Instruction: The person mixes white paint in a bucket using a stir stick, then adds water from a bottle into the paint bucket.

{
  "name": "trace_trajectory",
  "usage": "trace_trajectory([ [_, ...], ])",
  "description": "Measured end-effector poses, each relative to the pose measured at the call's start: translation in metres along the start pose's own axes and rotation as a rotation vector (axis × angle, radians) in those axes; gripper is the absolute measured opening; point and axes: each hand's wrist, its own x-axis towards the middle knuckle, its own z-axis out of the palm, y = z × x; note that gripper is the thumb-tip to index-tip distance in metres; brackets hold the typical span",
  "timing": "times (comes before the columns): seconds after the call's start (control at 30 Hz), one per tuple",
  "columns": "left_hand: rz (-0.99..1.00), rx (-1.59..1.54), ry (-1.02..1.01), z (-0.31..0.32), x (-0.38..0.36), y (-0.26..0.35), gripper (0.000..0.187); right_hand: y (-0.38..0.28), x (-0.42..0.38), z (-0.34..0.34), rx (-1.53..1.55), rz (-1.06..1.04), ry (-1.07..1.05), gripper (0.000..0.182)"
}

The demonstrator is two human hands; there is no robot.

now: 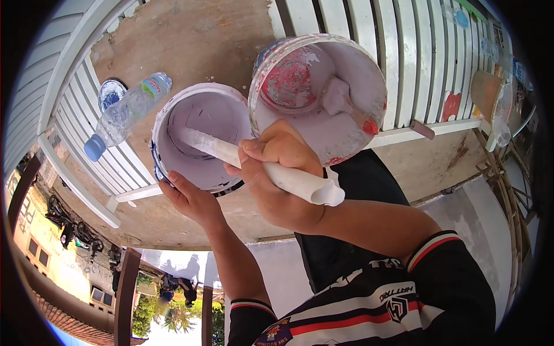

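Observation:
My right hand [280,173] is wrapped round a white pipe [300,183], whose far end dips into the pale lilac paint in a bucket [231,98]. The pipe slants, with its open, ragged near end towards my body. At the bucket's near left rim, my left hand [193,199] rests with its fingers against the outer wall. Beside it, touching or nearly so, a larger bucket [369,63] tilts with its mouth towards me. Inside that one lie a paint-covered brush [337,98] and red and lilac paint stains.
A plastic bottle [124,118] with a blue cap lies left of the buckets, near a blue-stained lid [111,94]. White slats [412,63] run behind and right. A small roller-like piece [422,130] sits at the slats' edge. Several bottles are far right; people stand at lower left.

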Motion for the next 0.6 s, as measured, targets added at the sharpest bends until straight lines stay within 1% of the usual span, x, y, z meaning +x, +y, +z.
trace_trajectory([
  [0.03,0.006,0.005,0.007,0.0,0.0,-0.001,0.031,-0.001,0.001,-0.001,-0.067,-0.058,0.0,0.011],
  [0.1,0.03,0.019,0.019,0.001,0.001,-0.002,0.032,0.004,0.007,0.009,-0.01,-0.115,0.202,0.017],
  [0.2,0.063,0.029,0.028,0.003,0.0,-0.001,0.033,0.004,0.008,0.013,-0.031,-0.149,0.315,0.02],
  [0.27,0.052,0.022,0.026,0.004,-0.001,0.001,0.032,0.0,0.009,0.011,-0.114,-0.186,0.31,0.02],
  [0.37,0.081,0.032,0.025,0.003,0.0,-0.003,0.032,-0.003,0.005,0.003,-0.254,-0.234,0.181,0.015],
  [0.47,0.107,0.092,0.029,0.002,0.002,-0.006,0.031,-0.012,0.002,-0.002,-0.395,-0.262,0.191,0.017],
  [0.5,0.11,0.103,0.031,0.001,0.003,-0.007,0.031,-0.009,-0.001,-0.001,-0.386,-0.249,0.232,0.019],
  [0.6,0.112,0.101,0.03,0.002,0.004,-0.005,0.031,-0.02,-0.009,-0.01,-0.497,-0.234,0.105,0.023],
])
